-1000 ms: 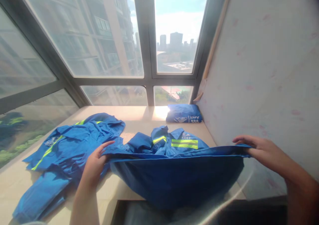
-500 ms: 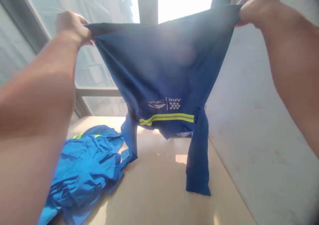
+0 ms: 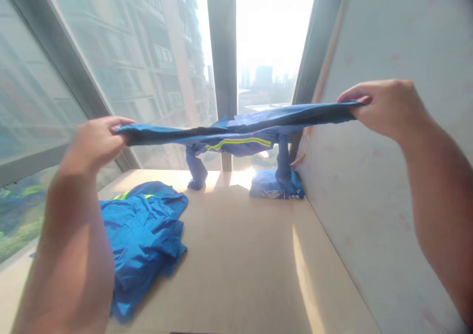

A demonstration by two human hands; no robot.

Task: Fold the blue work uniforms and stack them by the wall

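Between my hands a blue long-sleeved work shirt (image 3: 240, 127) with a yellow reflective stripe is stretched wide above the table. Its hem runs almost level from side to side, and the body billows away toward the window. My left hand (image 3: 98, 139) pinches one corner of the hem at the left. At the right, my right hand (image 3: 384, 102) grips the other corner, a little higher. Both sleeves dangle at the far side, the right one over a folded blue garment (image 3: 275, 188) with white print. Below and left lies a crumpled blue garment (image 3: 144, 240), partly behind my left forearm.
The pale wooden table (image 3: 229, 255) reaches to the window frame (image 3: 223, 53) at the back. A whitish wall (image 3: 369, 186) borders its right side. Sunlight falls in a streak on the right of the tabletop.
Both hands have come down with the shirt, whose body has swung up and away, nearly level. Its printed back is no longer visible, and the folded garment behind it now shows.
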